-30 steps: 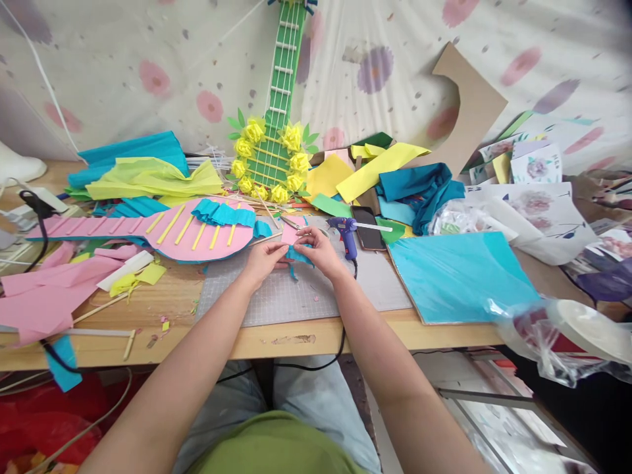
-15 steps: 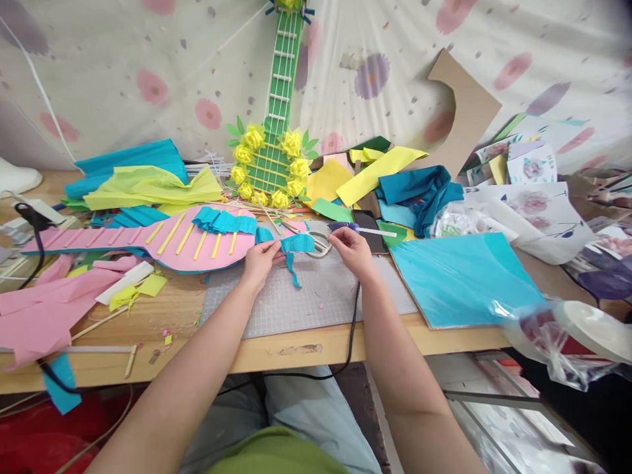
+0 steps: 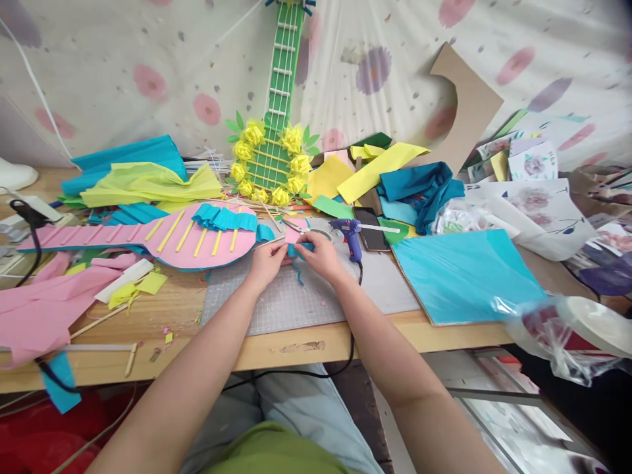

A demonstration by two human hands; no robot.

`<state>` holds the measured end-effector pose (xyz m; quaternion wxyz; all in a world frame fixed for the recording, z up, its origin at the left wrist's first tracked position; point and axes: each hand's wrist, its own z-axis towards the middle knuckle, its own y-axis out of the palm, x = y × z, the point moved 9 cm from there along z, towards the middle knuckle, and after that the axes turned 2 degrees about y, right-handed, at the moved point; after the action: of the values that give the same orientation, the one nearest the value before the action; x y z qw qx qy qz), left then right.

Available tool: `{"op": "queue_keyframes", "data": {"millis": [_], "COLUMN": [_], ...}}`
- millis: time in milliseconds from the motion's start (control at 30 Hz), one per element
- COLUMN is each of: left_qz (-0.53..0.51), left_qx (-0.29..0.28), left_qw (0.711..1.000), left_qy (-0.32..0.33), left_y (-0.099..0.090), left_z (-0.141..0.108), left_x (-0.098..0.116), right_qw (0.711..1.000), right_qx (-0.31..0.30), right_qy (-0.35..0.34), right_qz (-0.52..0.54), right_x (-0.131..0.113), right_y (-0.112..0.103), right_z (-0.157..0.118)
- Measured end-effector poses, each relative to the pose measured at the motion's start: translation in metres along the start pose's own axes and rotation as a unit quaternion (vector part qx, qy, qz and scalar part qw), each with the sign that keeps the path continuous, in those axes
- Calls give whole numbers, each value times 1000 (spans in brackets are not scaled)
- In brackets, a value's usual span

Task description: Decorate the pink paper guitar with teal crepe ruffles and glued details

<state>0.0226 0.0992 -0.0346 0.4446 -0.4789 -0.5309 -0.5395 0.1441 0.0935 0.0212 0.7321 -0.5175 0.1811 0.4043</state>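
Note:
Between my two hands is a small blue crepe paper strip (image 3: 293, 251), pinched at both ends over the grey cutting mat (image 3: 261, 309). My left hand (image 3: 268, 264) grips its left end with thumb and forefinger. My right hand (image 3: 320, 254) has its fingers closed on the other end and covers part of it. A thin curled blue scrap (image 3: 299, 273) lies on the mat just below. To the left rests a pink guitar-shaped cutout (image 3: 168, 253) with yellow sticks and a ruffled blue strip (image 3: 222, 219). Right of my right hand sits a purple glue gun (image 3: 351, 238).
A green paper guitar (image 3: 282, 99) with yellow flowers leans at the back. On the right lie a blue board (image 3: 469, 276) and a tape roll (image 3: 597, 329). A phone (image 3: 371, 229) is behind the glue gun. Pink paper (image 3: 44, 309) covers the left side.
My right hand has moved left, away from beside the glue gun, and taken hold of the blue strip's right end. My left hand still holds the strip.

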Motion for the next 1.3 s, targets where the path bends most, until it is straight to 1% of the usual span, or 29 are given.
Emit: {"op": "queue_keyframes", "data": {"millis": [233,400,500,633,700,767,900,1000,1133,1233,1300], "left_qz": [-1,7,7,-9,-8,-3,5,23,88,124,137], "left_qx": [-7,-1,-17,-57,-59,-48,-43,-36,-40,-55,-58], "left_qw": [1000,999,999,998,997,997,996,998,995,991,988], "left_qy": [-17,-41,-34,-36,-50,-64,-73,-55,-12,19,34], "left_y": [5,5,7,12,13,11,12,10,6,7,6], "left_z": [1,-1,-3,-5,-6,-6,-7,-5,-1,-1,-2], "left_x": [0,-2,-1,-2,-4,-5,-5,-3,3,9,12], "right_qw": [999,998,995,992,991,990,992,991,989,991,991], "right_qx": [2,-28,-39,-47,-47,-49,-58,-85,-122,-117,-109], "right_qy": [29,48,66,102,100,95,82,65,38,7,9], "right_qz": [23,42,56,60,77,88,76,77,76,72,75], "right_x": [7,9,12,23,26,27,25,21,16,12,13], "right_y": [-2,4,7,9,9,10,9,8,10,10,11], "right_z": [-1,-1,-1,0,1,1,1,1,1,3,5]}}
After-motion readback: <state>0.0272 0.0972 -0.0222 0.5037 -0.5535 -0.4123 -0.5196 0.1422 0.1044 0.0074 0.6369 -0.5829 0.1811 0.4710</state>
